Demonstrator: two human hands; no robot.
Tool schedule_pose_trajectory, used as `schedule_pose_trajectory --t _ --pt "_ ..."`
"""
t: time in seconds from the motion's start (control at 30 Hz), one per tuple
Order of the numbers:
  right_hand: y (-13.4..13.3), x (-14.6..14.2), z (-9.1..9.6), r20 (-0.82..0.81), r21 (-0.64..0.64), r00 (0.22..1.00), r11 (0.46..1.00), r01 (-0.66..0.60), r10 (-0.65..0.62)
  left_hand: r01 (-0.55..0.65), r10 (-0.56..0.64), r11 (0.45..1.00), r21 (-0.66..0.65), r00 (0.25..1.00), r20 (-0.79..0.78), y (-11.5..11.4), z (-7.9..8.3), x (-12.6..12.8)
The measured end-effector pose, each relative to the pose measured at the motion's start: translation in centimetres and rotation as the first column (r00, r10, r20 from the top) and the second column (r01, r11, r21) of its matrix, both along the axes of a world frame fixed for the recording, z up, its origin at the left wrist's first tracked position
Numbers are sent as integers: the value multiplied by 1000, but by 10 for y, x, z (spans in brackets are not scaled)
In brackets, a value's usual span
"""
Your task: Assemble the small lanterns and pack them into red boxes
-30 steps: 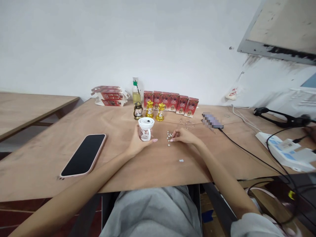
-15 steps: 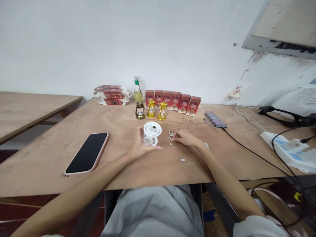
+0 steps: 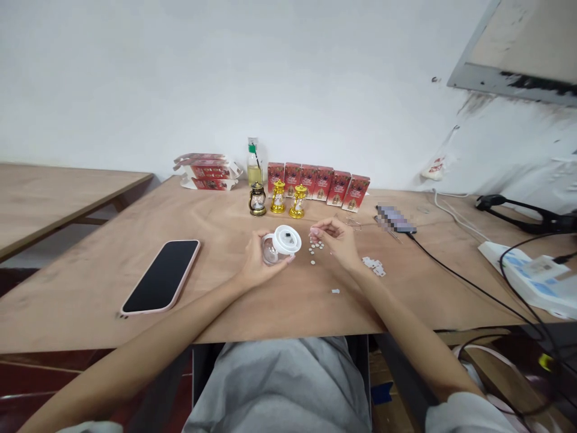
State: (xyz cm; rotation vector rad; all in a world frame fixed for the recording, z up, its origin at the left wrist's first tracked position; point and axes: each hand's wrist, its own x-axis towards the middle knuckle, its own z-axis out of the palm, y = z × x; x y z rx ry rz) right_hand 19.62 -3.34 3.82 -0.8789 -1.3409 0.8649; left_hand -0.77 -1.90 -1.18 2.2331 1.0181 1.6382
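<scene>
My left hand (image 3: 256, 261) is wrapped round a clear and white plastic lantern (image 3: 287, 240), tilted so that its round white base faces me, with a small dark spot in the middle. To its right, my right hand (image 3: 336, 240) is raised off the table, thumb and finger pinched together on a small button cell, mostly hidden by the fingertips. Below those fingers, several loose button cells (image 3: 312, 262) lie scattered on the table. A pile of small white plastic pieces (image 3: 374, 266) sits right of my right wrist, and a single white piece (image 3: 336, 291) lies nearer to me.
Behind stand a bronze lantern (image 3: 257, 199), two gold lanterns (image 3: 278, 197), a bottle (image 3: 254, 168) and several red boxes (image 3: 340, 187). Flattened cartons (image 3: 210, 172) lie at the back left. A phone (image 3: 162, 276) is left; another phone (image 3: 396, 219), cables and a power strip (image 3: 525, 270) are right.
My right hand has lifted from the button cells, its fingertips pinched, and uncovered the white pieces. My left hand has turned the lantern's base further towards the right and me.
</scene>
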Motion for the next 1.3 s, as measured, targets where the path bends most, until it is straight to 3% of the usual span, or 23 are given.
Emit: schedule_pose_trajectory --t 0.13,0.3,0.47,0.67,0.93,1.13,1.3 --pt "-2 -7 3 -96 -12 995 1000 11 -12 -72 72 997 -4 997 15 3 0 1" --pt "-1 -9 1 -100 -46 995 999 18 -23 -51 51 999 1 997 50 3 6 1" --pt "-3 -11 -2 -80 -83 997 997 -5 -1 3 -5 994 -111 1000 -17 -1 12 4" --pt "-4 -13 -4 -131 -149 989 985 -81 62 42 -33 974 -222 999 42 -1 9 7" --pt "-4 -11 -5 -159 -171 986 983 -69 42 47 -49 986 -157 999 -10 -1 8 5" --pt "-12 -15 -4 -1 -4 998 998 69 -69 36 -42 994 -101 997 -58 0 7 8" --pt "-20 -22 -8 149 199 975 971 132 -163 69 -70 998 -14 994 -88 -2 9 12"
